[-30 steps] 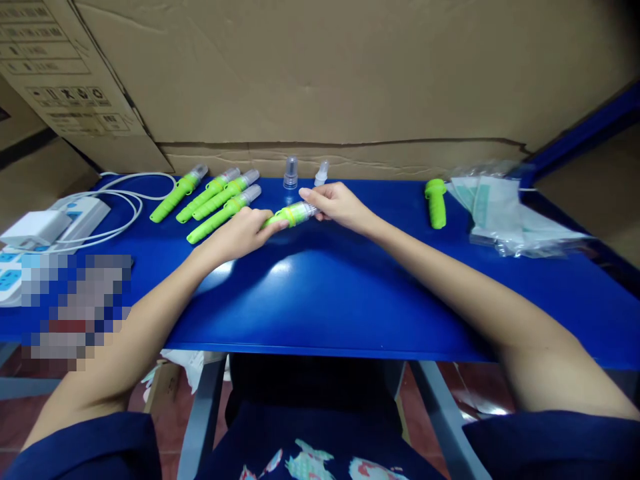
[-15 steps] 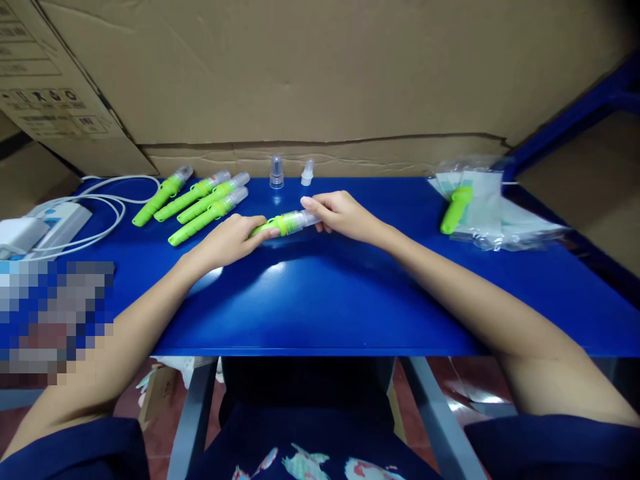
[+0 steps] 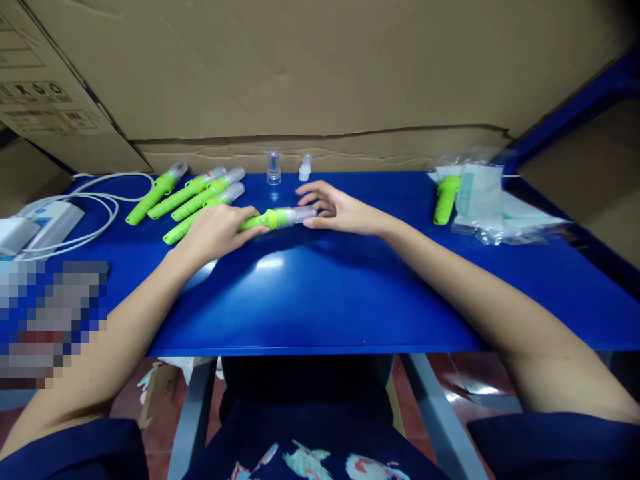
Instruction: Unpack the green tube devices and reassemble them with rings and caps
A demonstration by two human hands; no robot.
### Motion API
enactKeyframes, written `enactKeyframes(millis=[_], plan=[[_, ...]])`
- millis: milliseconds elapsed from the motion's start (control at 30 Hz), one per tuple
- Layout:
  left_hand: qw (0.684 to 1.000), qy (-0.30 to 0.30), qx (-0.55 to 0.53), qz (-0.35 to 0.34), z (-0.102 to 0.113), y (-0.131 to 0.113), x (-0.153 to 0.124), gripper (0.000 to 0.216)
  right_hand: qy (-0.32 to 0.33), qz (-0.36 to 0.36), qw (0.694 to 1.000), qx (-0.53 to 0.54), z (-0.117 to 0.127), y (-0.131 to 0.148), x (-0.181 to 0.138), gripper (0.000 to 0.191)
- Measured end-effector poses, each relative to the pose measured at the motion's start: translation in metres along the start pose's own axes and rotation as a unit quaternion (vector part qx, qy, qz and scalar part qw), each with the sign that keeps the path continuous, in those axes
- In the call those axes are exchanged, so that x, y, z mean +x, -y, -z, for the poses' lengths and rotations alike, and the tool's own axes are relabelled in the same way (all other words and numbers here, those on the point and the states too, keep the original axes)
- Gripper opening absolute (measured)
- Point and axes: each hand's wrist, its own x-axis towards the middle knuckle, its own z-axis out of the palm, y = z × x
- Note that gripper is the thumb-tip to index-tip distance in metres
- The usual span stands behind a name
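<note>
My left hand (image 3: pixel 215 230) is closed around the green end of a green pen-shaped device with a clear cap (image 3: pixel 277 218), which lies low over the blue table (image 3: pixel 320 293). My right hand (image 3: pixel 335 208) is just right of the clear cap, fingers spread apart, with a fingertip near the cap's tip. Several finished green devices (image 3: pixel 197 193) lie in a row to the left of my left hand. A clear cap (image 3: pixel 273 167) and a small white tip (image 3: pixel 305 167) stand at the table's back edge.
A lone green sleeve (image 3: pixel 444 199) lies at the right beside clear plastic bags (image 3: pixel 487 203). White power strips and a coiled cable (image 3: pixel 60 217) sit at the left. A cardboard wall (image 3: pixel 320 73) closes off the back.
My right hand has let go of the clear cap and opened its fingers. My left hand still holds the device, now lower and slightly further left.
</note>
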Motion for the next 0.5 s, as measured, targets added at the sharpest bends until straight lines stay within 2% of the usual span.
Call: enactKeyframes(millis=[67, 167, 233, 333, 433, 500], plan=[[0.999, -0.049, 0.014, 0.005, 0.000, 0.004, -0.001, 0.044, -0.025, -0.011, 0.999, 0.045, -0.002, -0.002, 0.001, 0.054], [0.995, -0.096, 0.015, -0.002, 0.006, 0.003, -0.005, 0.038, 0.031, -0.085, 0.989, 0.121, -0.010, -0.003, 0.000, 0.049], [0.993, -0.119, 0.011, -0.005, 0.014, -0.002, -0.009, 0.034, 0.041, -0.083, 0.980, 0.175, -0.015, -0.003, 0.000, 0.048], [0.989, -0.146, -0.013, 0.011, 0.026, -0.013, -0.014, 0.040, 0.027, -0.064, 0.969, 0.238, -0.022, -0.004, -0.001, 0.066], [0.987, -0.155, -0.040, 0.016, 0.026, -0.016, -0.013, 0.045, 0.079, -0.082, 0.965, 0.235, -0.026, -0.008, 0.000, 0.056], [0.980, -0.191, -0.046, -0.002, 0.021, -0.012, -0.011, 0.042, 0.098, -0.070, 0.969, 0.216, -0.026, -0.011, 0.001, 0.050]])
